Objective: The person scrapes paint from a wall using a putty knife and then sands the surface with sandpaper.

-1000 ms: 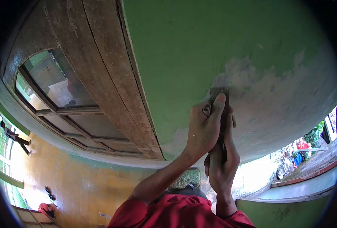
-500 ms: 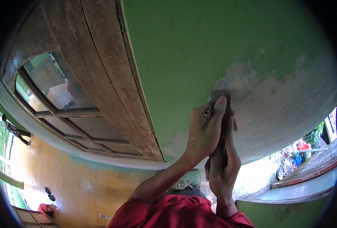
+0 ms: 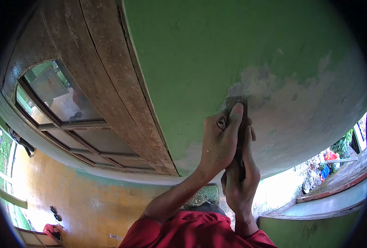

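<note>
Left hand [image 3: 218, 142] and right hand [image 3: 242, 180] have fingers closed around a flat-bladed scraper [image 3: 238, 101], its blade at the bare patch [image 3: 293, 105] on the green wall [image 3: 179, 62]. Position barely differs from half a second ago; no added stripping discernible.

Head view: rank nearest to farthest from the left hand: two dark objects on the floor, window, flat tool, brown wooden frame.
1. Flat tool: in the left hand, against the wall.
2. Brown wooden frame: left of the hand.
3. Window: farther left, beyond the frame's boards.
4. Two dark objects: far lower left, on the floor.
</note>
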A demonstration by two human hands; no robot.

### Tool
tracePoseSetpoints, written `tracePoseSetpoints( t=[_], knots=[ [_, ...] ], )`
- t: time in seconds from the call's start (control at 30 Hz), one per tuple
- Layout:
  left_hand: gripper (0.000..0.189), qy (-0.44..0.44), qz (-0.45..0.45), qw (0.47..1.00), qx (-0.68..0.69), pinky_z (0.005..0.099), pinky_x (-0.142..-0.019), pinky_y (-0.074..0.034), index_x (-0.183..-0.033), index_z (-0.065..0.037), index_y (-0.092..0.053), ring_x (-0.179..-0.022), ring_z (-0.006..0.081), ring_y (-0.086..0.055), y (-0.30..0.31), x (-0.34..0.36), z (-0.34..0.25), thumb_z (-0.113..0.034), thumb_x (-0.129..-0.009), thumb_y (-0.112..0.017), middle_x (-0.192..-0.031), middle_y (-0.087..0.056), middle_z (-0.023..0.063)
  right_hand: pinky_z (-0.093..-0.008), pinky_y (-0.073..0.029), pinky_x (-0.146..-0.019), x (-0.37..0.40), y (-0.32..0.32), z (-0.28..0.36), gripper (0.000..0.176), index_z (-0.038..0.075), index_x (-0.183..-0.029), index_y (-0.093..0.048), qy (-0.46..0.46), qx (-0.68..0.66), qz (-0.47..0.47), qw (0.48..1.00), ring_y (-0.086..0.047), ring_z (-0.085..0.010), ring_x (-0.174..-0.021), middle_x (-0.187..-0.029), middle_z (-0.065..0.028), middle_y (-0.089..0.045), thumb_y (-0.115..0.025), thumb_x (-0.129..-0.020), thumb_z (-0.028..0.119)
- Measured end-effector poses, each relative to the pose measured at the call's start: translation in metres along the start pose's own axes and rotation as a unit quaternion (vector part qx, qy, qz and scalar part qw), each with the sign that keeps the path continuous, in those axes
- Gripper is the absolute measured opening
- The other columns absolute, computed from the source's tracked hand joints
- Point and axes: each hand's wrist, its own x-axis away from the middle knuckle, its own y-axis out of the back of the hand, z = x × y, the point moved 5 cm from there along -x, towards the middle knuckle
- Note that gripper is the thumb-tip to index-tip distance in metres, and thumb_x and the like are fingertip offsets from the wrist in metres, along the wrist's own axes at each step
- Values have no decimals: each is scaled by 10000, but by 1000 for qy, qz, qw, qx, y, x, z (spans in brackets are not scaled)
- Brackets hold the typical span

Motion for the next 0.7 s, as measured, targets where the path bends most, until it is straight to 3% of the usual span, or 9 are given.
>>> tracePoseSetpoints(
  t=[0.07, 0.17, 0.23, 0.33, 0.7],
  knots=[
    [469, -4, -2, 1000, -15, 254, -449, -467, -819, 6, -625, -513, 117, -575, -1, -5, -4, -368, -1058, -472, -641, -626, 79, -355, -522, -791, -5, 1, 5, 654, -93, -1513, -234, 34, 3, -15, 999, -699, -366, -995, -1160, -326, -636, -432, -891, -63],
    [471, -17, 6, 1000, -16, 256, -446, -466, -815, 2, -628, -509, 117, -572, -3, -5, -14, -370, -1058, -471, -635, -625, 78, -362, -523, -802, -5, 2, 9, 653, -98, -1510, -236, 6, -20, 5, 1000, -695, -371, -1008, -1177, -329, -631, -430, -887, -66],
    [450, 9, 6, 1000, 1, 261, -500, -445, -766, 15, -623, -567, 103, -599, -1, -1, -9, -299, -1058, -486, -618, -617, 66, -369, -526, -811, -2, 1, 9, 655, -103, -1508, -237, 18, 35, -6, 999, -690, -375, -1024, -1196, -329, -626, -431, -883, -70],
    [466, -18, 18, 1000, -10, 255, -469, -464, -812, -2, -630, -522, 112, -575, -3, -7, -10, -359, -1061, -463, -643, -630, 82, -371, -526, -821, -4, 3, 11, 646, -106, -1506, -238, -4, 8, 1, 1000, -685, -381, -1040, -1220, -330, -615, -433, -891, -65],
    [469, -2, 4, 1000, -8, 253, -485, -448, -777, 5, -629, -541, 109, -586, -5, -2, -14, -333, -1061, -471, -631, -628, 74, -359, -516, -863, -4, 2, 9, 661, -102, -1511, -231, 28, 3, 0, 1000, -668, -370, -1090, -1258, -339, -591, -438, -884, -87]
  ],
)
